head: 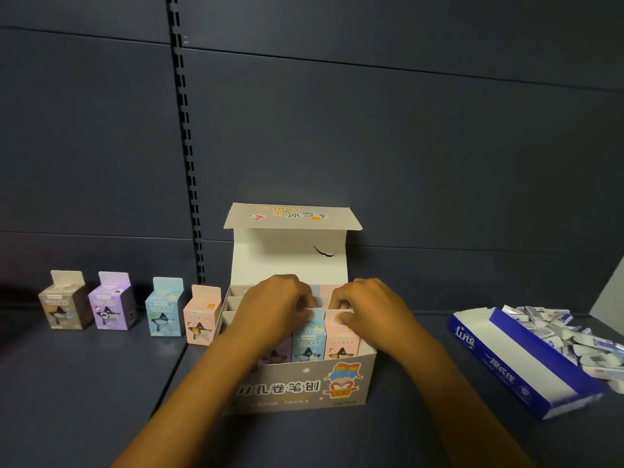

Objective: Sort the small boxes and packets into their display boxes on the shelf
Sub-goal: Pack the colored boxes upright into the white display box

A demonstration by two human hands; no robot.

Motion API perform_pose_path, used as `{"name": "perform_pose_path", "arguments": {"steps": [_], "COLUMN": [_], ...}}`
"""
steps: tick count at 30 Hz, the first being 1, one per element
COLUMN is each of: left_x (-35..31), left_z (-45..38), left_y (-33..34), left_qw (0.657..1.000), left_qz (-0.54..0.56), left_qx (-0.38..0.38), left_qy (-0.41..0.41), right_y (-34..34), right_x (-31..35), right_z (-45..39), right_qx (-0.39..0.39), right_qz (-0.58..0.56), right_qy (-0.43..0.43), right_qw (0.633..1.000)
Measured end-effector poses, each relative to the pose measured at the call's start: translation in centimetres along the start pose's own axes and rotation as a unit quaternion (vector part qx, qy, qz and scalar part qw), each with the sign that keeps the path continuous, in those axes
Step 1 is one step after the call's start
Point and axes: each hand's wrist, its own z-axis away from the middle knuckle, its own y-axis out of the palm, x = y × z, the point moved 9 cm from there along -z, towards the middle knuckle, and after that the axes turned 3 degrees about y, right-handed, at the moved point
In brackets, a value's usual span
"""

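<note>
A grey display box (297, 386) with its lid folded up stands at the middle of the shelf. Small pastel boxes fill its front row: purple, blue (308, 342) and pink (341, 342). My left hand (277, 305) pinches the top flap of the blue box inside. My right hand (368, 309) pinches the top of the pink box beside it. Left of the display box, more small boxes stand in a row on the shelf: brown-grey (64, 307), purple (112, 305), blue (164, 310) and pink (201, 319).
A blue and white display box (506, 359) lies at the right, heaped with several small white and blue packets (574, 339). The dark shelf back panel rises behind, with a slotted upright (189, 146) left of centre.
</note>
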Motion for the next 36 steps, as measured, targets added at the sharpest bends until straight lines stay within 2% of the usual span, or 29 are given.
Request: {"name": "perform_pose_path", "arguments": {"steps": [7,13,19,36], "left_x": [0.4,3.5,9.0,27.5], "left_z": [0.5,3.4,7.4,16.0], "left_y": [-0.5,-3.8,-7.0,-14.1], "left_qw": [1.0,0.995,0.987,0.973], "left_qz": [0.01,0.015,0.007,-0.037], "left_qx": [-0.008,-0.092,-0.151,-0.155], "left_qy": [0.004,-0.02,-0.058,-0.168], "right_y": [-0.3,-1.4,-0.5,3.1], "right_x": [0.7,3.8,8.5,26.6], "right_z": [0.2,0.5,-0.1,-5.9], "right_qx": [-0.001,-0.056,-0.056,-0.077], "right_qz": [-0.002,-0.012,-0.021,-0.057], "right_qy": [-0.016,-0.043,-0.061,-0.126], "right_qw": [1.0,0.997,0.996,0.987]}}
